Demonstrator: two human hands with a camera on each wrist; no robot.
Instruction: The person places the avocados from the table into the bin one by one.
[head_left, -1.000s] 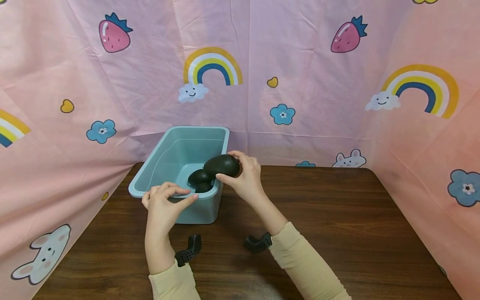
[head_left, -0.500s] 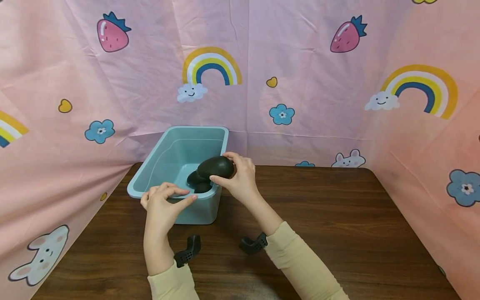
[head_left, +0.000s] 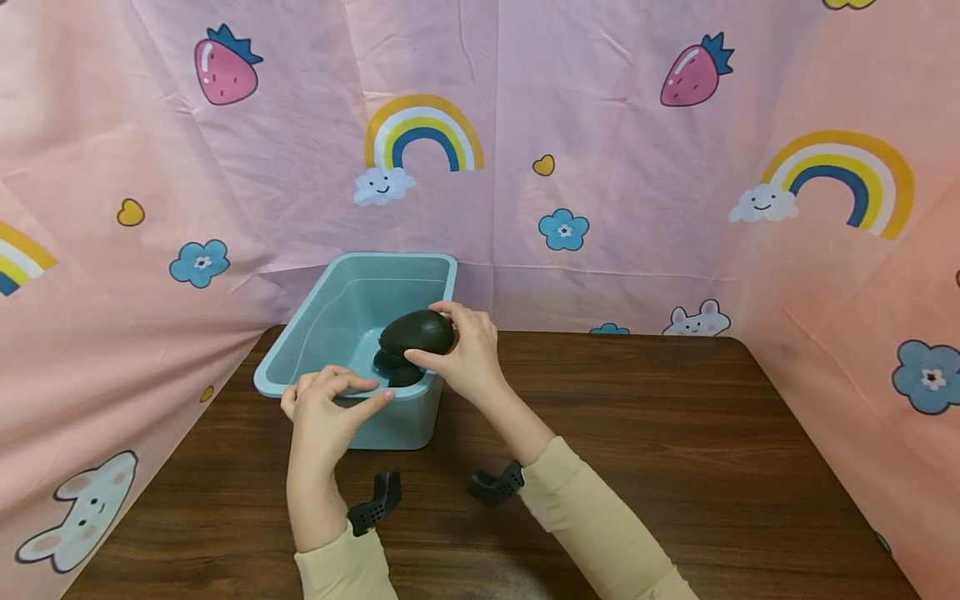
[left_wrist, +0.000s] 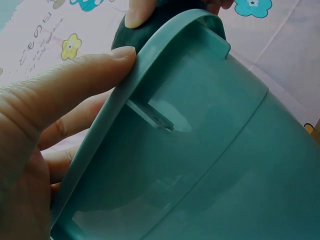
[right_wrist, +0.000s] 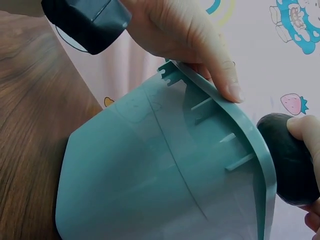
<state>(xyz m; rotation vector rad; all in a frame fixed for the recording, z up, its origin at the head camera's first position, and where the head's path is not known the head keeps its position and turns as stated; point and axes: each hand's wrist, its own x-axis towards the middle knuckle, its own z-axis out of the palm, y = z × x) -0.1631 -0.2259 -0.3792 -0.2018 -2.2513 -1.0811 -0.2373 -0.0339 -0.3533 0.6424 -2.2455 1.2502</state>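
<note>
In the head view my right hand (head_left: 471,357) holds a large, smooth dark green avocado (head_left: 415,332) between thumb and fingers, over the near right corner of a teal plastic bin (head_left: 402,422). Beneath it, two smaller dark avocados (head_left: 406,377) lie inside the bin, partly covered by the held one and the rim. My left hand (head_left: 324,417) grips the bin's near rim, thumb along the edge and fingers over it; the left wrist view shows this thumb (left_wrist: 95,70) against the rim. In the right wrist view the held avocado (right_wrist: 290,159) is just beyond the rim.
The bin stands on a dark brown wooden table (head_left: 637,450), toward its left side. A pink patterned cloth (head_left: 600,100) hangs behind and along both sides. Black wrist mounts (head_left: 495,485) are strapped near both sleeves.
My right hand has carried the large avocado leftward, further over the bin's opening, covering more of the smaller ones. The left hand stays on the rim.
</note>
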